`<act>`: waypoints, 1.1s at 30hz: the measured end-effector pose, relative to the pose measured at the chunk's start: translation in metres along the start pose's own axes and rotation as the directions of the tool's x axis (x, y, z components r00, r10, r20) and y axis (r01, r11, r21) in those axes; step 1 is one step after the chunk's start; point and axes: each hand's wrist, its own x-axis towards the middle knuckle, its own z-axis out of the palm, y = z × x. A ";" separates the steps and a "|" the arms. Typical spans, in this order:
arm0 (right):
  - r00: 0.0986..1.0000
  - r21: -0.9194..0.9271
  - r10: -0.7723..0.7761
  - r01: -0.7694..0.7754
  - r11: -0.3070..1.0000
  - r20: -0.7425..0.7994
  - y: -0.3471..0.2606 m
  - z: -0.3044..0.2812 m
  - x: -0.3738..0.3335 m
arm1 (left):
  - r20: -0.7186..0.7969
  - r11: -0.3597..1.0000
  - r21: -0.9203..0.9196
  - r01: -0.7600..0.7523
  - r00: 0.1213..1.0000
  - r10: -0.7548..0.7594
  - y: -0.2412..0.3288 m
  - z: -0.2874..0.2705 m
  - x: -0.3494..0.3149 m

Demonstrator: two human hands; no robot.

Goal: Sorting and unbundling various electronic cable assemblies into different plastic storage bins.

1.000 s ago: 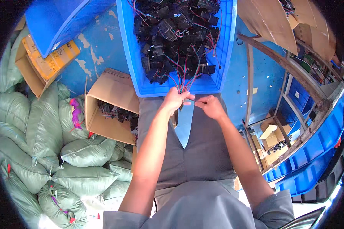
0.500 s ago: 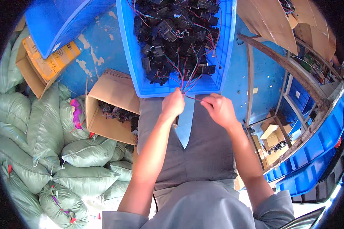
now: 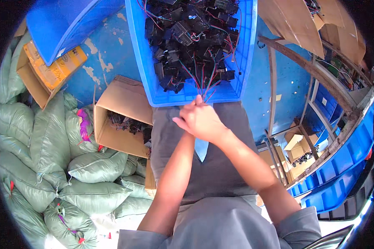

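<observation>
A bundle of thin red, black and teal wires (image 3: 200, 83) runs from black plastic parts (image 3: 189, 37) with leads, heaped in a blue plastic bin (image 3: 166, 101). At the bin's near edge my left hand (image 3: 199, 100) is closed round the gathered wires; mostly a fingertip shows. My right hand (image 3: 202, 121) lies across the left one, its fingers curled over and its thumb out to the left. What the right fingers hold is hidden beneath that hand.
On the left, an open cardboard box (image 3: 122, 99) holds more black parts, beside piled green woven sacks (image 3: 50, 141). A yellow-taped carton (image 3: 56, 64) stands farther back. At right are a metal frame (image 3: 311, 68) and blue bins (image 3: 336, 182).
My right hand has moved left from beside the bundle and crossed over my left hand, its wrist turning. The single wire it pinched is out of sight. The left hand stays at the bundle.
</observation>
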 end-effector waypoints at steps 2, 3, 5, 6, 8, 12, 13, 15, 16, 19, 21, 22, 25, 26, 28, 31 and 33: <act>0.914 0.309 0.392 -0.344 0.887 -0.107 0.001 -0.008 -0.004 | 0.013 0.995 0.047 0.084 0.996 -0.085 0.011 -0.001 0.006; 0.913 0.307 0.393 -0.345 0.887 -0.110 0.019 -0.004 -0.015 | 0.027 0.977 0.092 0.192 0.980 -0.195 0.013 0.002 0.008; 0.497 0.743 0.864 -0.609 0.277 0.084 0.061 0.015 -0.038 | 0.038 0.899 0.187 0.396 0.911 -0.410 0.018 0.008 0.010; 0.495 0.743 0.864 -0.609 0.276 0.085 0.061 0.016 -0.038 | 0.032 0.842 0.235 0.486 0.862 -0.507 0.022 0.010 0.012; 0.535 0.715 0.841 -0.619 0.324 0.082 0.055 0.024 -0.029 | 0.006 0.696 0.324 0.641 0.734 -0.679 0.030 0.013 0.015; 0.613 0.650 0.786 -0.631 0.423 0.084 0.036 0.044 -0.010 | -0.005 0.529 0.330 0.782 0.562 -0.827 0.031 0.018 0.015; 0.627 0.634 0.774 -0.634 0.443 0.087 0.029 0.054 0.007 | 0.027 0.536 0.260 0.803 0.549 -0.836 0.026 0.019 0.014; 0.663 0.601 0.742 -0.634 0.487 0.098 0.011 0.065 0.012 | 0.095 0.543 0.115 0.832 0.535 -0.839 0.027 0.018 0.012; 0.680 0.583 0.726 -0.632 0.510 0.102 0.013 0.067 0.016 | 0.094 0.543 0.114 0.832 0.535 -0.840 0.028 0.018 0.012; 0.727 0.525 0.678 -0.620 0.583 0.106 0.018 0.065 0.015 | 0.155 0.525 0.045 0.850 0.513 -0.844 0.028 0.018 0.011; 0.756 0.484 0.646 -0.608 0.629 0.110 0.024 0.061 0.009 | 0.177 0.513 0.022 0.858 0.502 -0.847 0.027 0.017 0.012; 0.769 0.464 0.629 -0.602 0.650 0.115 0.027 0.060 0.009 | 0.179 0.500 0.053 0.865 0.484 -0.857 0.027 0.015 0.013; 0.816 0.401 0.563 -0.563 0.723 0.132 0.044 0.048 -0.007 | 0.194 0.472 0.142 0.870 0.443 -0.875 0.039 0.008 0.022; 0.827 0.376 0.545 -0.553 0.744 0.137 0.049 0.045 -0.008 | 0.199 0.468 0.140 0.872 0.438 -0.876 0.039 0.008 0.023; 0.850 0.329 0.505 -0.525 0.785 0.152 0.064 0.038 -0.010 | 0.236 0.409 0.175 0.896 0.366 -0.900 0.041 0.008 0.025; 0.880 0.268 0.438 -0.473 0.839 0.183 0.083 0.030 -0.012 | 0.269 0.358 0.210 0.910 0.298 -0.916 0.042 0.009 0.026; 0.896 0.231 0.391 -0.434 0.871 0.209 0.088 0.030 -0.009 | 0.259 0.336 0.205 0.919 0.280 -0.924 0.040 0.010 0.025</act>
